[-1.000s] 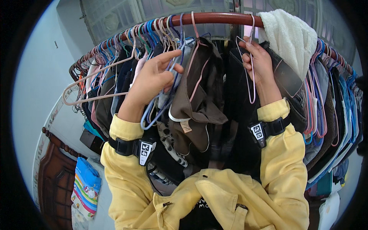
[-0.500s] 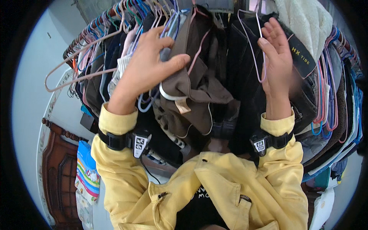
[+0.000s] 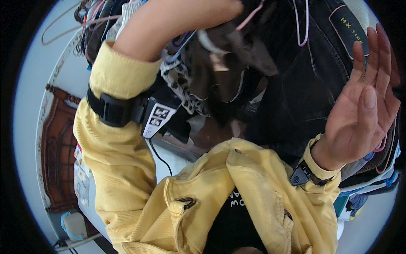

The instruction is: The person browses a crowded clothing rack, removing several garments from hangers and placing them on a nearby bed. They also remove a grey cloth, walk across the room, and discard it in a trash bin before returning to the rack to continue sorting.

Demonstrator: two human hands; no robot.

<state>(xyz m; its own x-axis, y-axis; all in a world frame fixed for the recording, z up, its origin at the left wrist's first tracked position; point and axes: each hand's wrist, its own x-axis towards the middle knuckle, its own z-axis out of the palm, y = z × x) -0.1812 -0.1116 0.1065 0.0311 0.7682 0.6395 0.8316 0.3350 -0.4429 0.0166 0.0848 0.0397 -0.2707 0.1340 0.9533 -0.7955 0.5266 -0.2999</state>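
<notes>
My left hand (image 3: 203, 15) reaches up to the top edge in front of the hanging clothes; its fingers lie outside the picture, so its grip is hidden. Just below and right of it hangs a brown garment (image 3: 249, 53), blurred, with part of a pink hanger (image 3: 250, 16) above. My right hand (image 3: 359, 114) is raised at the right with fingers stretched and palm showing, holding nothing. Beside it hang black denim trousers (image 3: 306, 93) with a dark patch (image 3: 347, 31) near the waist. A pale hanger (image 3: 302, 25) dangles over the denim.
A pale pink hanger (image 3: 74, 28) juts out at the upper left beside packed clothes. Black-and-white patterned cloth (image 3: 179, 80) hangs under my left forearm. At the far left stands a carved wooden headboard (image 3: 59, 156). More clothes (image 3: 370, 182) hang at the lower right.
My left hand has gone up and right, partly out of view. My right hand has moved right and down, away from the pale hanger. The clothes appear higher in view.
</notes>
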